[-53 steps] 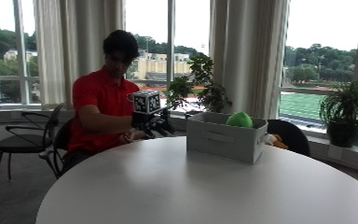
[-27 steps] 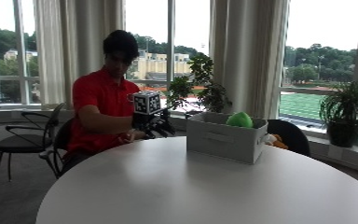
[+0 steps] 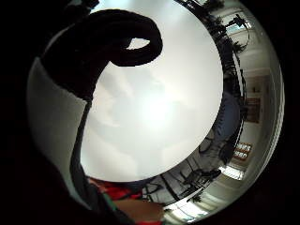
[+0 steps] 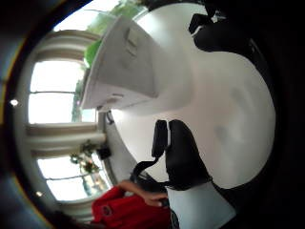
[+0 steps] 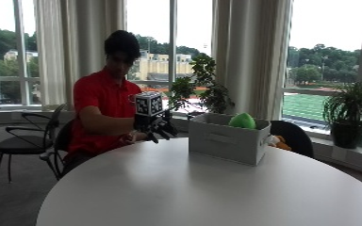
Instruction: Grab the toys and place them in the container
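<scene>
Little changed against the earlier outside view: gloved right hand (image 5: 157,128) still hovers above the table (image 5: 168,188) edge, left of centre frame, fingers loosely curled, holding nothing. Container (image 5: 228,138) stands centre-right, green toy (image 5: 242,120) showing inside. No loose toy on the tabletop. Recommended: confirm none remain before reaching again.

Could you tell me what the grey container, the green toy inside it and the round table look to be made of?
The container looks like grey fabric-covered board: matte, flat-sided, with a slot handle. The green toy seems plush, rounded and dull, though too small to be sure. The table looks like white laminate or painted board, smooth with a soft sheen.
</scene>
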`<state>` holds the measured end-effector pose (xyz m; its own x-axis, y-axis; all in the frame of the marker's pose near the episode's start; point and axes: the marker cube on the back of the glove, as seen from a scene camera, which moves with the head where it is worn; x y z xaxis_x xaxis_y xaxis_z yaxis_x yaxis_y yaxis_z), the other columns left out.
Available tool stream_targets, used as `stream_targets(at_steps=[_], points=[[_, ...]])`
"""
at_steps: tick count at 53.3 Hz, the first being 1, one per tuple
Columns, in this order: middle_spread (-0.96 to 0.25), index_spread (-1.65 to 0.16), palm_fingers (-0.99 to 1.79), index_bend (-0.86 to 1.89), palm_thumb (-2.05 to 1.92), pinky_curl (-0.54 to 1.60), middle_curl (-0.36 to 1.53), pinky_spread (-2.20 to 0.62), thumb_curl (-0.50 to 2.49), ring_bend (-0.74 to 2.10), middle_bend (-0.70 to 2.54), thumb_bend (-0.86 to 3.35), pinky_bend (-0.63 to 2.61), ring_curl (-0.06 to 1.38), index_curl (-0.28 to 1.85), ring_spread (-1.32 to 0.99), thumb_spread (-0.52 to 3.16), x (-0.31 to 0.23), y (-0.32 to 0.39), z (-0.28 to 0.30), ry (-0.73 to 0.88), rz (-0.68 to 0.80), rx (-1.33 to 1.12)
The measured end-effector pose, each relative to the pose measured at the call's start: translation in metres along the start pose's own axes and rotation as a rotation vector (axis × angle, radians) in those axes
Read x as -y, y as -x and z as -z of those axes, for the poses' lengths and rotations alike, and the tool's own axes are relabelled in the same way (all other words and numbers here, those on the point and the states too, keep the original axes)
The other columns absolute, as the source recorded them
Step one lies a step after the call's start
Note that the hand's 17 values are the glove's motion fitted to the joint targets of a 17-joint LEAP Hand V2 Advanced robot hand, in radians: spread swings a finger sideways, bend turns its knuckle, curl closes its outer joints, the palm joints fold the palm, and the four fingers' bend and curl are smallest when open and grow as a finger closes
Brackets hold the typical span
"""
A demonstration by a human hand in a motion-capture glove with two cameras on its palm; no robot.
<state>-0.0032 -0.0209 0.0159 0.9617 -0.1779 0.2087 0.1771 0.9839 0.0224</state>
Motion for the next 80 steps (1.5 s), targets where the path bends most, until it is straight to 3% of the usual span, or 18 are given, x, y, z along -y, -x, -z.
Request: stream_targets(at_steps=[13, 23, 35, 47, 80], points=[[-0.16, -0.42, 0.21, 0.27, 0.09, 0.4, 0.27, 0.02, 0.35, 0.26, 0.16, -0.01, 0.85, 0.35, 0.45, -0.17, 1.31, -0.001, 0.001, -0.01, 0.028, -0.004, -0.006], [-0.19, -0.42, 0.35, 0.13, 0.12, 0.39, 0.27, -0.09, 0.36, 0.49, 0.19, -0.01, 0.87, 0.39, 0.4, -0.3, 1.32, -0.009, 0.008, -0.037, 0.061, -0.014, -0.043], [-0.22, -0.41, 0.37, 0.14, 0.12, 0.4, 0.3, -0.17, 0.35, 0.61, 0.2, -0.02, 0.92, 0.42, 0.36, -0.39, 1.32, -0.002, 0.005, -0.077, 0.131, -0.042, -0.126], [-0.24, -0.42, 0.35, 0.19, 0.07, 0.39, 0.32, -0.19, 0.34, 0.56, 0.21, -0.02, 0.92, 0.39, 0.37, -0.42, 1.3, -0.005, 0.014, -0.084, 0.173, -0.034, -0.253], [-0.27, -0.44, 0.33, 0.19, 0.0, 0.35, 0.35, -0.21, 0.3, 0.44, 0.19, -0.02, 0.89, 0.33, 0.4, -0.44, 1.25, -0.006, 0.012, -0.086, 0.182, -0.059, -0.21]])
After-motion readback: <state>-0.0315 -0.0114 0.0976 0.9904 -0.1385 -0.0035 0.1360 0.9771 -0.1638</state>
